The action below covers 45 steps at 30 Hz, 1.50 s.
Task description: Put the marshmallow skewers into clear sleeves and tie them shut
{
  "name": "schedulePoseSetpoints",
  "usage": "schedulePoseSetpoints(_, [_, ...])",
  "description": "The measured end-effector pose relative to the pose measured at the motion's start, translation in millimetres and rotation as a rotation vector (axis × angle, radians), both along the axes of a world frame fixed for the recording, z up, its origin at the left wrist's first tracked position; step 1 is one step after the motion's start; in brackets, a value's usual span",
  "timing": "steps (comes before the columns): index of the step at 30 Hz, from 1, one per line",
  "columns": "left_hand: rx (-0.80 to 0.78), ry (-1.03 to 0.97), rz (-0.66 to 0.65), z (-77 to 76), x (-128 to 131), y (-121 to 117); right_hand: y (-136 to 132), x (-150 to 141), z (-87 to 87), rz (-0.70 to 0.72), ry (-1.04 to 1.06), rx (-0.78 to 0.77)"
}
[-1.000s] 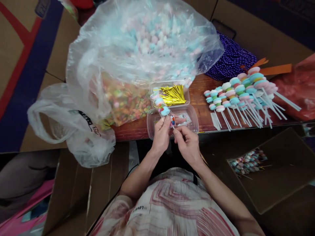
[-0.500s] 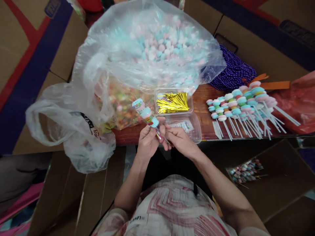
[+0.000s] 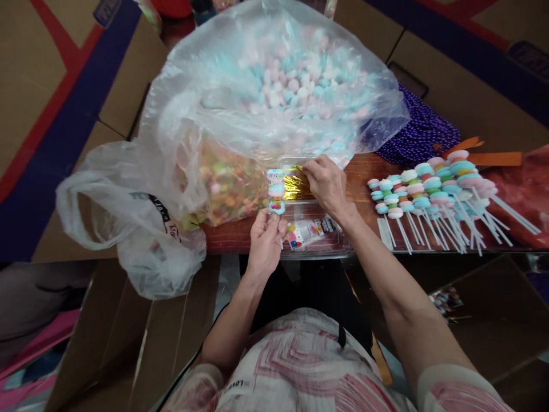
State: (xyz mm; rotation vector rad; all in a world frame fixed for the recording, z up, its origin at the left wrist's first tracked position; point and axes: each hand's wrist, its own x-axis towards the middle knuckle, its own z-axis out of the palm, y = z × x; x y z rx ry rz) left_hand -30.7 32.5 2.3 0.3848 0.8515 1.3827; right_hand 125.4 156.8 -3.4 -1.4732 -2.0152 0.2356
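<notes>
Pinched upright in my left hand (image 3: 266,243) is a wrapped candy stick (image 3: 276,191), with pastel and coloured pieces stacked on a white stick. My right hand (image 3: 326,183) reaches over a clear plastic tub (image 3: 295,160). Its fingers are closed together at the gold twist ties (image 3: 295,184) inside; whether a tie is between the fingertips is hard to make out. Nearer me, a second clear plastic piece (image 3: 313,249) holds small printed wrappers (image 3: 309,230).
Behind stands a big clear bag of pink, white and blue candies (image 3: 300,80), beside a bag of orange-green candies (image 3: 234,186). Several unwrapped candy sticks (image 3: 429,183) lie at right, before purple beads (image 3: 420,123). An open cardboard box (image 3: 493,320) sits below the table (image 3: 360,171).
My right hand has left the candy stick and moved up and right to the gold ties. My left hand now holds the candy stick more upright, slightly further right.
</notes>
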Motion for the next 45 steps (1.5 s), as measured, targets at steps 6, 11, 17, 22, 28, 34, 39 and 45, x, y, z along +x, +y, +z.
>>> schedulePoseSetpoints(6, [0.007, 0.016, -0.024, 2.4, 7.5, 4.0, -71.4, -4.6, 34.4, -0.097, 0.770, 0.072])
schedulePoseSetpoints(11, [-0.066, 0.024, -0.085, 3.3, 25.5, 0.3, -131.9, -18.7, 24.5, -0.189, 1.210, -0.279])
schedulePoseSetpoints(17, [0.036, 0.090, -0.112, 9.7, 42.3, -12.6, -156.5, -21.1, 0.1, -0.338, 1.094, -0.227])
schedulePoseSetpoints(22, [0.048, 0.122, -0.193, 12.7, 42.3, -19.5, -161.6, -11.3, 6.5, -0.311, 1.004, -0.244])
schedulePoseSetpoints(28, [0.177, 0.195, -0.197, 1.9, 47.0, -21.6, -160.3, -8.5, 2.5, -0.280, 1.051, -0.297])
schedulePoseSetpoints(34, [-0.016, 0.027, -0.322, 6.9, 38.3, -15.4, -155.5, -4.4, 4.5, -0.166, 1.221, -0.515])
schedulePoseSetpoints(39, [-0.216, -0.175, -0.606, 15.8, 20.5, -11.8, -150.8, 11.2, 19.2, 0.100, 1.066, -0.603])
schedulePoseSetpoints(45, [-0.021, 0.141, -0.353, 6.5, 32.0, -19.5, -150.8, 10.3, 12.3, -0.017, 0.724, -0.320])
